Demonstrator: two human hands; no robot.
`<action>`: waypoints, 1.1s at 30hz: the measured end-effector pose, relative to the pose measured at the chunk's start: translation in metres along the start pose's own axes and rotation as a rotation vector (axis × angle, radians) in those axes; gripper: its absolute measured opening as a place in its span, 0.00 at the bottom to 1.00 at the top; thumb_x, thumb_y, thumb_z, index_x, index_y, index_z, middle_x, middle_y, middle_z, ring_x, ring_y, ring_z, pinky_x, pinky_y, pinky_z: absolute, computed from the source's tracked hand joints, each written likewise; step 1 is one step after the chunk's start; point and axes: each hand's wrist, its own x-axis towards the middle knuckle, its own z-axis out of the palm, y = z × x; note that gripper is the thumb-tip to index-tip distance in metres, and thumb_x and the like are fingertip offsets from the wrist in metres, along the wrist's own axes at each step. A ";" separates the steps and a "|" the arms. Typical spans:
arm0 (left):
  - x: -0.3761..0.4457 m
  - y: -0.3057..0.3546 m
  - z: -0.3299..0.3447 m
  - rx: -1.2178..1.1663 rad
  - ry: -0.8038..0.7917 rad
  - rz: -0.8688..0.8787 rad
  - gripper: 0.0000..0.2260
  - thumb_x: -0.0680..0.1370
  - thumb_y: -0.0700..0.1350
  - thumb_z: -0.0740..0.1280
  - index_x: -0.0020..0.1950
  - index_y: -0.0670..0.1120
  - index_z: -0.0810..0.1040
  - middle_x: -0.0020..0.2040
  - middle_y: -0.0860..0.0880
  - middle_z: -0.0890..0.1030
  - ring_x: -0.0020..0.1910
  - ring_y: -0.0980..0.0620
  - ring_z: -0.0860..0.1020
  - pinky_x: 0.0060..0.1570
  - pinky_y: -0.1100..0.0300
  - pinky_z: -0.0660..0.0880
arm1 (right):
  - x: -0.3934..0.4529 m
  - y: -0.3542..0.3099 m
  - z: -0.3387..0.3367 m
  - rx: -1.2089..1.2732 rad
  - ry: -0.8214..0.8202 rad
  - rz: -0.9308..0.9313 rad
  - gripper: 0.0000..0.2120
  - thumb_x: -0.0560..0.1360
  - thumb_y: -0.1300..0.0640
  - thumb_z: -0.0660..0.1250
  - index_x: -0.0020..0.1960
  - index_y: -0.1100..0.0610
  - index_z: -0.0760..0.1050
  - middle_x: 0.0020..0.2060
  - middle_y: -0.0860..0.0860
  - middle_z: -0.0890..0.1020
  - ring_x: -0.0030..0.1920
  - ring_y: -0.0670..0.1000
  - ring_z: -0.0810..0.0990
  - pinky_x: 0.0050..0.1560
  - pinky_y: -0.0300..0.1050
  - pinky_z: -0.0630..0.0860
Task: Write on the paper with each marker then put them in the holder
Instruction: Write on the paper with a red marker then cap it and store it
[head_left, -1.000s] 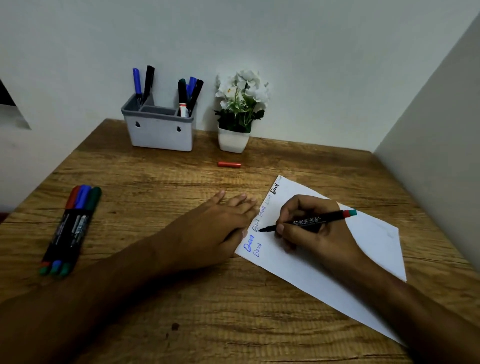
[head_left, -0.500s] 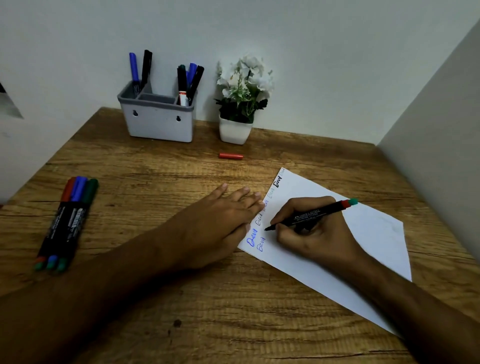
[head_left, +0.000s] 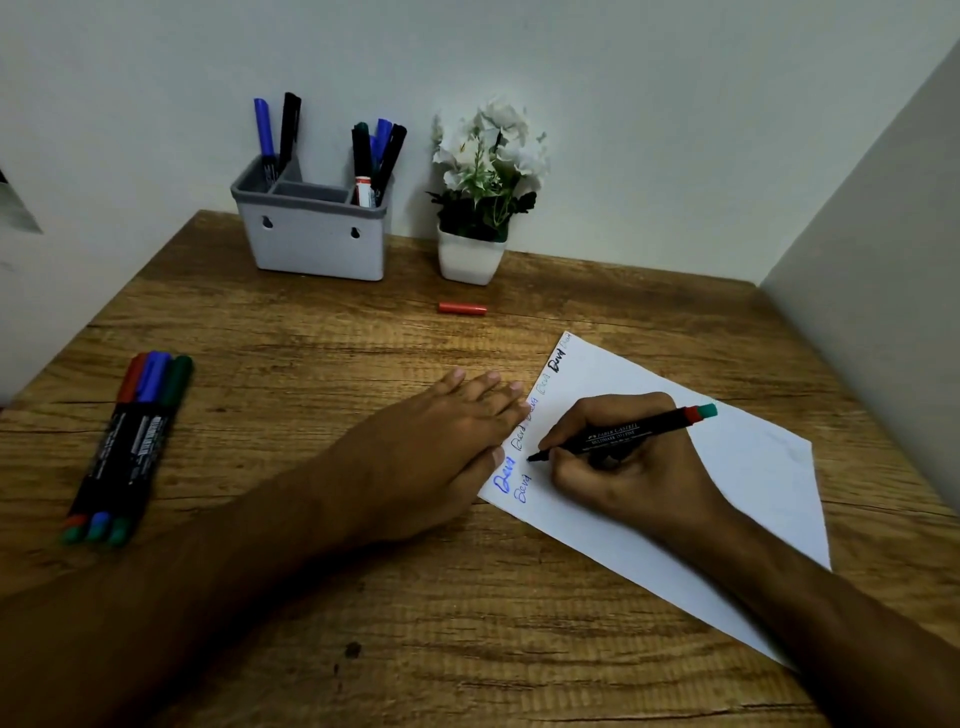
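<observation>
Marker (head_left: 618, 434): right hand (head_left: 631, 467) grips it mid-barrel, tip on paper (head_left: 691, 483), right of desk (head_left: 467, 597). Likely light, stiff, smooth; hold near the tip. Left hand (head_left: 431, 452): flat, pinning the paper's left edge. Holder (head_left: 314, 239): far left.

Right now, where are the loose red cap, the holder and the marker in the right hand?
red cap (head_left: 462, 308): head view, middle of the cap.
holder (head_left: 311, 244): head view, front wall.
marker (head_left: 618, 433): head view, printed barrel, gripped by the right hand (head_left: 634, 467).

Wooden table (head_left: 322, 613): paper (head_left: 748, 483), holder (head_left: 317, 239), plant pot (head_left: 470, 257), red cap (head_left: 462, 308), three markers (head_left: 130, 441).
</observation>
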 end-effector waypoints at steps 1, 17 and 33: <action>0.000 0.000 0.000 -0.006 -0.003 -0.003 0.26 0.82 0.52 0.45 0.81 0.52 0.50 0.81 0.54 0.49 0.79 0.60 0.42 0.77 0.61 0.37 | 0.000 0.000 0.000 -0.009 -0.004 -0.011 0.05 0.68 0.66 0.73 0.40 0.59 0.85 0.37 0.48 0.87 0.38 0.49 0.86 0.40 0.42 0.81; 0.000 0.003 -0.001 -0.001 0.005 -0.010 0.27 0.81 0.52 0.45 0.81 0.51 0.52 0.81 0.54 0.50 0.79 0.58 0.44 0.76 0.63 0.37 | 0.002 -0.001 0.000 -0.020 -0.019 0.037 0.04 0.68 0.65 0.72 0.39 0.58 0.84 0.36 0.47 0.86 0.39 0.48 0.86 0.41 0.39 0.80; 0.000 0.003 -0.001 -0.003 0.007 -0.008 0.26 0.82 0.51 0.47 0.81 0.50 0.53 0.81 0.53 0.51 0.79 0.57 0.45 0.77 0.60 0.39 | 0.003 -0.002 0.003 -0.046 0.045 0.100 0.03 0.68 0.60 0.70 0.38 0.58 0.83 0.34 0.49 0.85 0.35 0.47 0.84 0.37 0.41 0.78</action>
